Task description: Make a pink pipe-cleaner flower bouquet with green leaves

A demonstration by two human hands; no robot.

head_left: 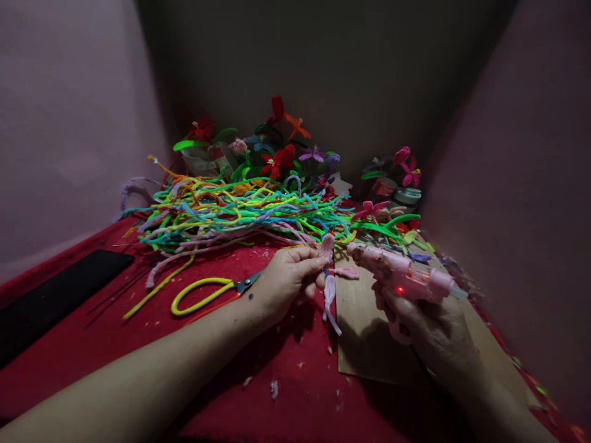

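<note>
My left hand [300, 274] is closed in a pinch on a pink pipe-cleaner flower [329, 249], its loop-shaped petals pointing up, right and down from my fingertips. Wrapped round a pink hot glue gun [406, 267] is my right hand [431, 326]. A small red light glows on the gun's side. Its nozzle points left, a short gap from the flower. Beside my left wrist lie scissors [205, 295] with yellow loop handles, their blades partly hidden behind the wrist.
A tangled heap of coloured pipe cleaners [240, 212] spreads across the red cloth [258, 381]. Behind it stand finished flowers [277, 161] and a jar [407, 195]. A wooden board [369, 344] lies under the glue gun. A black flat object [64, 295] sits at left. Walls close in both sides.
</note>
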